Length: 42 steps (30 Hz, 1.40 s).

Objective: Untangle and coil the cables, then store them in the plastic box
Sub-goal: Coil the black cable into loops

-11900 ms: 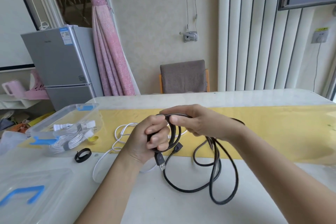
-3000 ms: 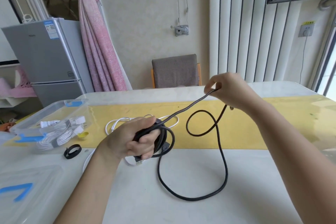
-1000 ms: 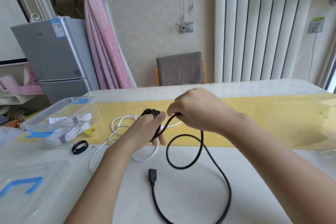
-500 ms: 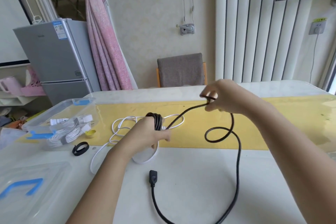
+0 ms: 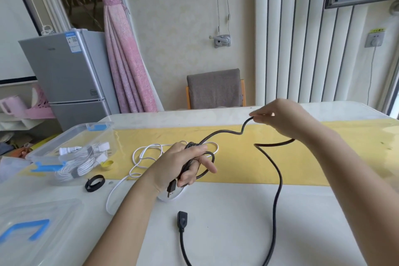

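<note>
I see the left hand (image 5: 183,166) gripping a small coil of the black cable (image 5: 281,177) just above the table (image 5: 226,211). The right hand (image 5: 285,119) pinches the same cable higher up. The plastic box (image 5: 101,125) sits far left with white cables (image 5: 79,166) inside.

Matt black cable (image 5: 277,181), clear glossy plastic box (image 5: 71,142), glossy table (image 5: 226,211)

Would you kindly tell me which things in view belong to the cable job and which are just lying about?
Job: black cable, gripped by left hand and pinched by right hand; loose white cable; plastic box; its lid; black strap.
Lying about: yellow cap, fridge, chair, pink curtain.
</note>
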Tool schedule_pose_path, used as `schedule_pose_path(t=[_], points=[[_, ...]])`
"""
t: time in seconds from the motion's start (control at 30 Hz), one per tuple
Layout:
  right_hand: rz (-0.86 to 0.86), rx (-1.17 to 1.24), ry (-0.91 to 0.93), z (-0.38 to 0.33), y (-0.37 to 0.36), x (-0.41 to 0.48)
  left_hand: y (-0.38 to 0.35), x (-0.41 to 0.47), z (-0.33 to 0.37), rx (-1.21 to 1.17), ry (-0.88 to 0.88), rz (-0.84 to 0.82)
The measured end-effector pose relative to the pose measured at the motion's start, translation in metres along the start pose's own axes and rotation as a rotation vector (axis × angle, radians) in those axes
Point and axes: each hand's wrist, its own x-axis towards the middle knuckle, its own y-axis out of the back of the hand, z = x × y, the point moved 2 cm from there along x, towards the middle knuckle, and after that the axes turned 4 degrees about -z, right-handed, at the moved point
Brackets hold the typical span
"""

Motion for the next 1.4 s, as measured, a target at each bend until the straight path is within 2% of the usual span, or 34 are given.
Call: schedule_pose_path(t=[0.1, 0.17, 0.2, 0.3, 0.4, 0.6, 0.77, 0.9, 1.07, 1.2, 1.27, 1.4], points=[[0.053, -0.182, 0.095, -0.015, -0.017, 0.003, -0.002, 0.002, -0.002, -0.027, 0.002, 0.040], [0.162, -0.110, 0.234, -0.040, -0.030, -0.001, -0.003, 0.003, -0.004, -0.019, 0.024, 0.067], [0.159, -0.024, 0.301, -0.054, -0.036, -0.006, -0.003, 0.004, -0.005, -0.003, 0.028, 0.086], [-0.103, 0.163, 0.393, -0.085, -0.057, -0.022, -0.001, 0.005, -0.005, 0.033, 0.016, 0.158], [-0.309, 0.285, 0.362, -0.091, -0.064, -0.031, 0.004, 0.004, -0.006, 0.078, 0.006, 0.209], [-0.290, 0.282, 0.251, -0.076, -0.057, -0.023, 0.016, 0.004, -0.009, 0.064, -0.024, 0.310], [-0.380, 0.580, 0.191, -0.069, -0.040, -0.021, 0.026, 0.000, -0.011, -0.030, -0.032, 0.330], [-0.205, 0.603, 0.254, -0.066, -0.028, -0.019, 0.013, 0.003, -0.008, -0.092, -0.007, 0.200], [-0.054, 0.554, 0.260, -0.066, -0.031, -0.016, 0.005, 0.001, -0.006, -0.425, -0.055, -0.045], [0.076, 0.515, 0.292, -0.076, -0.042, -0.020, 0.002, -0.001, -0.003, -0.603, -0.168, -0.049], [0.055, 0.588, 0.261, -0.084, -0.044, -0.023, 0.002, 0.000, -0.003, -0.720, -0.174, -0.008], [-0.140, 0.759, 0.185, -0.093, -0.048, -0.026, 0.003, -0.003, -0.001, -0.791, -0.197, 0.081]])
